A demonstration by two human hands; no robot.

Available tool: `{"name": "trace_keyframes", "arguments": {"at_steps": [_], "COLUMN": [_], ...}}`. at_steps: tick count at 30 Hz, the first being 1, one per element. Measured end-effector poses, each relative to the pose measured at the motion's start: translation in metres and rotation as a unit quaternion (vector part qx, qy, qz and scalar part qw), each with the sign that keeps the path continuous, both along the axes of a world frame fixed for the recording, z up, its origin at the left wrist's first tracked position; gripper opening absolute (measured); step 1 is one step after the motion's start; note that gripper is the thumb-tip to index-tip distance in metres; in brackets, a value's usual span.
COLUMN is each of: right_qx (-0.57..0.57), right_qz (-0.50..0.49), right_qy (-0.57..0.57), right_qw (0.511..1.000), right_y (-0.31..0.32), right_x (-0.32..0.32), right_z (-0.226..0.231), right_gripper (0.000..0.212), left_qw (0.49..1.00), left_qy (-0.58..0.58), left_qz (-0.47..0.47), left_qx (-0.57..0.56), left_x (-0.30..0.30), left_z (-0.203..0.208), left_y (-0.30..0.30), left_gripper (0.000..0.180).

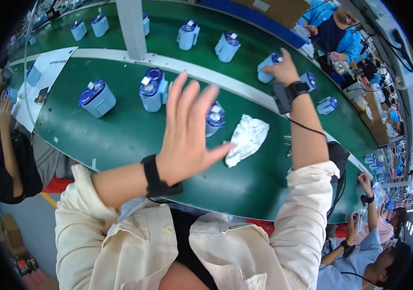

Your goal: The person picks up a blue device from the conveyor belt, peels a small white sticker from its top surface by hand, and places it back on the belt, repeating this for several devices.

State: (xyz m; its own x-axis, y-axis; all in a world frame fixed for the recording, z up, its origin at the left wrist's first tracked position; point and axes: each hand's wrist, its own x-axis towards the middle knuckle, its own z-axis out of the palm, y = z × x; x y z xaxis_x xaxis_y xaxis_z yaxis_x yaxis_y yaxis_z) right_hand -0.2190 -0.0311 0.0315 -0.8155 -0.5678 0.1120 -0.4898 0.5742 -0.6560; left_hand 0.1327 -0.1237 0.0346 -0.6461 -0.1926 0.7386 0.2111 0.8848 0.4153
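My left hand (187, 130) is raised over the green bench, fingers spread and slightly blurred, holding nothing. Behind it stands a light blue container with a dark blue lid (214, 120), partly hidden by the fingers. Two similar containers, one beside the hand (152, 92) and one farther left (98, 99), stand upright. Beyond the pale rail, my right hand (286, 70) has its thumb and fingers around the lidded top of another light blue container (266, 73). Crumpled silver foil (247, 137) lies between my forearms.
A pale rail (206, 72) divides the bench from a green belt (168, 48) carrying several more containers. A metal post (131, 29) rises from the rail. A white printed sheet (47, 79) lies at left. Other people work at left, far right and near right (361, 261).
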Motion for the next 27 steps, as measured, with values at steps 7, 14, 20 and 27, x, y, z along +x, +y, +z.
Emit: {"name": "trace_keyframes", "arguments": {"at_steps": [7,14,20,27], "right_qx": [-0.070,-0.008,-0.004,-0.067], "right_qz": [0.103,0.197,0.174,0.146], "right_qy": [-0.087,-0.020,0.074,0.047], "right_qw": [0.988,0.980,0.982,0.986], "right_y": [0.013,0.038,0.020,0.029], "right_x": [0.133,0.251,0.301,0.323], "right_z": [0.063,0.060,0.018,0.021], "right_gripper": [0.101,0.092,0.091,0.096], "left_qw": [0.985,0.969,0.984,0.991], "left_qy": [-0.068,-0.132,-0.041,0.090], "left_qz": [-0.055,-0.150,0.108,0.097], "left_qx": [0.151,0.146,0.132,-0.015], "left_x": [-0.012,0.077,0.122,0.132], "left_z": [-0.026,-0.025,-0.038,-0.027], "left_y": [-0.027,-0.068,-0.110,-0.092], "left_gripper": [0.102,0.099,0.100,0.108]}}
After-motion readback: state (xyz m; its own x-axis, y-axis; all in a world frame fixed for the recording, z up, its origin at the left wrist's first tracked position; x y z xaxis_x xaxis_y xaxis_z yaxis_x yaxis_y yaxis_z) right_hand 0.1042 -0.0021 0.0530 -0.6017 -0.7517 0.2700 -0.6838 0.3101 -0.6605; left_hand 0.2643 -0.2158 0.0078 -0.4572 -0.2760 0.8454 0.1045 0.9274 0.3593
